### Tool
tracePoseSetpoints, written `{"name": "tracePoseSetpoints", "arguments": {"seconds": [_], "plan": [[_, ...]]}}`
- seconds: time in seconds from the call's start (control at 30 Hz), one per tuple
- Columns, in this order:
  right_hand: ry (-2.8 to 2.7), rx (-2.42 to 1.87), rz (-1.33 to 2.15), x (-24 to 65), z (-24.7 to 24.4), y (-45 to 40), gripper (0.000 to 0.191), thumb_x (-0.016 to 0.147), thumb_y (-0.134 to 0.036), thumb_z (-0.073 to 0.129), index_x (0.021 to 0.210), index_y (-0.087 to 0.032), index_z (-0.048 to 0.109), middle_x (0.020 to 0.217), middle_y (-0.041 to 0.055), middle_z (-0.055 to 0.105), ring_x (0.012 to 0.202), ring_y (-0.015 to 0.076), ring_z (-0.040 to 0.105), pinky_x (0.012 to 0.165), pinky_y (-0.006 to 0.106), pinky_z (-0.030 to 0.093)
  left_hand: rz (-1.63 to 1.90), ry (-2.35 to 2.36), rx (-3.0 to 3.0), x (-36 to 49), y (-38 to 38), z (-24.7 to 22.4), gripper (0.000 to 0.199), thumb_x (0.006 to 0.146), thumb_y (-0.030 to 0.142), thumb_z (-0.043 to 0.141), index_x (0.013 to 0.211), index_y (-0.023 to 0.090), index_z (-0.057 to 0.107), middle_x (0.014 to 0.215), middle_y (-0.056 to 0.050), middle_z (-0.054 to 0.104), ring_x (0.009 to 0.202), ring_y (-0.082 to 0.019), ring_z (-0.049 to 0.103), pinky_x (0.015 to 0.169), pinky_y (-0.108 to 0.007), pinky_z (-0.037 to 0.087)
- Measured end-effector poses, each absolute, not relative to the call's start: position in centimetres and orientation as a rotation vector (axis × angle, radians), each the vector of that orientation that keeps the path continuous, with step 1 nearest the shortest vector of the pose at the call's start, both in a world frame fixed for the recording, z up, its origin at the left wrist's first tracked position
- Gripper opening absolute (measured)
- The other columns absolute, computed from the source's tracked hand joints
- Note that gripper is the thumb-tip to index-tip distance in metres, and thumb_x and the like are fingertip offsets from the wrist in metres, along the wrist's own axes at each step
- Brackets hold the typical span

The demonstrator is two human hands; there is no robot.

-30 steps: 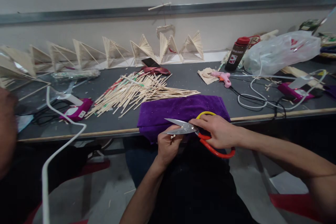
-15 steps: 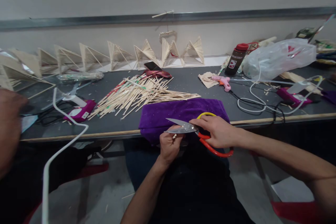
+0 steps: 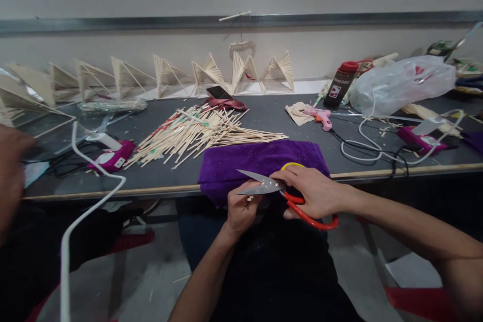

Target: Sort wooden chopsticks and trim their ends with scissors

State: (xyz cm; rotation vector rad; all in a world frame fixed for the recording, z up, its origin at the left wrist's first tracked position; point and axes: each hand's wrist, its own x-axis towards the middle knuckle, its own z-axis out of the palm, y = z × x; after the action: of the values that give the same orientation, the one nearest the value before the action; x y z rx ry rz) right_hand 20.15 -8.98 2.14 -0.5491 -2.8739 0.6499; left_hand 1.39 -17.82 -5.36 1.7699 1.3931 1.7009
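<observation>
My right hand (image 3: pixel 315 192) grips a pair of scissors (image 3: pixel 260 184) by its handles, one yellow and one red. The blades are spread and point left, over my left hand (image 3: pixel 242 211). That hand is closed around thin wooden sticks (image 3: pixel 249 198), of which only the pale ends show by the lower blade; how many it holds is hidden. Under and behind the scissors a folded purple cloth (image 3: pixel 260 163) hangs over the table's front edge. Just beyond the cloth lies a heap of loose wooden sticks (image 3: pixel 199 133).
Stick-built twisted models (image 3: pixel 169 78) stand along the wall. A phone (image 3: pixel 219 92) lies behind the heap. To the right are a pink glue gun (image 3: pixel 319 115), a dark bottle (image 3: pixel 339 85), a plastic bag (image 3: pixel 403 83) and cables. A white cable (image 3: pixel 68 241) and another person's hand (image 3: pixel 13 176) are at left.
The scissors' red handle has swung slightly down and outward, and the blades are a little wider apart. My left hand keeps its hold on the sticks. The view has shifted slightly.
</observation>
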Motion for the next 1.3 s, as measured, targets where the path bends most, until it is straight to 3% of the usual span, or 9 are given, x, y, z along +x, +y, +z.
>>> {"name": "tracePoseSetpoints", "arguments": {"seconds": [0.1, 0.33, 0.57, 0.8, 0.9, 1.0, 1.1, 1.2, 1.3], "plan": [[-2.875, -0.555, 0.677, 20.1, 2.2, -9.0, 0.071, 0.066, -0.052, 0.066, 0.125, -0.019, 0.044, 0.102, 0.0100, 0.055, 0.097, 0.0238, 0.051, 0.084, 0.039, 0.042, 1.697, 1.389, 1.786, 1.4, -17.9, -5.4, 0.015, 0.080, 0.017, 0.056, 0.087, 0.017, 0.069, 0.080, -0.005, 0.069, 0.071, -0.014, 0.063, 0.065, -0.024, 0.049], [-2.895, -0.558, 0.562, 20.1, 1.7, -9.1, 0.057, 0.069, -0.025, 0.061, 0.124, -0.019, 0.047, 0.096, 0.0086, 0.057, 0.091, 0.0214, 0.053, 0.079, 0.035, 0.042, 1.732, 1.457, 1.749, 1.6, -18.1, -6.1, 0.015, 0.080, 0.019, 0.056, 0.087, 0.017, 0.069, 0.077, -0.005, 0.068, 0.071, -0.015, 0.063, 0.066, -0.026, 0.049], [-2.807, -0.593, 0.719, 20.3, 0.2, -8.8, 0.036, 0.080, -0.018, 0.045, 0.116, -0.019, 0.051, 0.097, 0.0065, 0.064, 0.081, 0.0151, 0.059, 0.072, 0.026, 0.043, 1.642, 1.578, 1.717, 1.7, -18.5, -4.6, 0.024, 0.082, 0.022, 0.054, 0.060, 0.016, 0.062, 0.058, -0.001, 0.060, 0.055, -0.010, 0.056, 0.058, -0.021, 0.042], [-2.692, -0.857, 0.618, 21.4, 1.1, -7.1, 0.033, 0.081, -0.030, 0.048, 0.113, -0.023, 0.053, 0.083, 0.0000, 0.066, 0.066, 0.0127, 0.059, 0.062, 0.023, 0.042, 1.697, 1.396, 1.139, 1.3, -18.0, -4.5, 0.025, 0.083, 0.035, 0.054, 0.090, 0.014, 0.066, 0.058, 0.000, 0.054, 0.047, -0.006, 0.042, 0.043, -0.018, 0.031], [-2.714, -1.024, 0.477, 21.7, 1.2, -6.6, 0.051, 0.076, -0.043, 0.056, 0.123, -0.024, 0.047, 0.088, 0.0025, 0.067, 0.074, 0.0184, 0.062, 0.064, 0.027, 0.043, 1.717, 1.200, 0.908, 1.1, -17.8, -4.3, 0.032, 0.079, 0.037, 0.058, 0.102, 0.015, 0.062, 0.059, 0.003, 0.049, 0.043, -0.003, 0.033, 0.039, -0.017, 0.023], [-2.761, -1.085, 0.323, 21.6, 1.0, -6.1, 0.064, 0.074, -0.051, 0.056, 0.129, -0.022, 0.042, 0.099, 0.0073, 0.067, 0.086, 0.0242, 0.063, 0.069, 0.031, 0.045, 1.695, 1.087, 0.781, 0.7, -18.0, -3.7, 0.028, 0.077, 0.038, 0.060, 0.093, 0.015, 0.063, 0.057, 0.004, 0.046, 0.040, -0.002, 0.026, 0.036, -0.016, 0.017], [-2.832, -1.013, 0.176, 21.3, 1.0, -5.1, 0.056, 0.080, -0.047, 0.050, 0.129, -0.020, 0.043, 0.107, 0.0105, 0.064, 0.095, 0.0259, 0.061, 0.074, 0.034, 0.045, 1.740, 1.033, 0.794, 0.0, -18.5, -2.9, 0.029, 0.082, 0.041, 0.054, 0.078, 0.014, 0.062, 0.055, 0.001, 0.050, 0.044, -0.005, 0.037, 0.039, -0.016, 0.026], [-2.886, -0.923, 0.111, 20.8, 1.6, -3.9, 0.050, 0.084, -0.044, 0.044, 0.127, -0.020, 0.046, 0.110, 0.0114, 0.063, 0.095, 0.0257, 0.060, 0.076, 0.035, 0.045, 1.857, 0.892, 0.872, -1.0, -19.1, -1.6, 0.030, 0.084, 0.043, 0.050, 0.077, 0.016, 0.061, 0.051, 0.000, 0.049, 0.061, -0.012, 0.052, 0.056, -0.023, 0.044], [-2.934, -0.784, 0.105, 20.2, 2.2, -2.7, 0.047, 0.084, -0.041, 0.044, 0.127, -0.021, 0.047, 0.110, 0.0103, 0.062, 0.097, 0.0244, 0.059, 0.078, 0.035, 0.044, 1.896, 0.735, 0.869, -1.9, -19.4, -0.4, 0.028, 0.084, 0.045, 0.049, 0.079, 0.020, 0.059, 0.049, 0.002, 0.043, 0.061, -0.013, 0.052, 0.064, -0.031, 0.049]]}}
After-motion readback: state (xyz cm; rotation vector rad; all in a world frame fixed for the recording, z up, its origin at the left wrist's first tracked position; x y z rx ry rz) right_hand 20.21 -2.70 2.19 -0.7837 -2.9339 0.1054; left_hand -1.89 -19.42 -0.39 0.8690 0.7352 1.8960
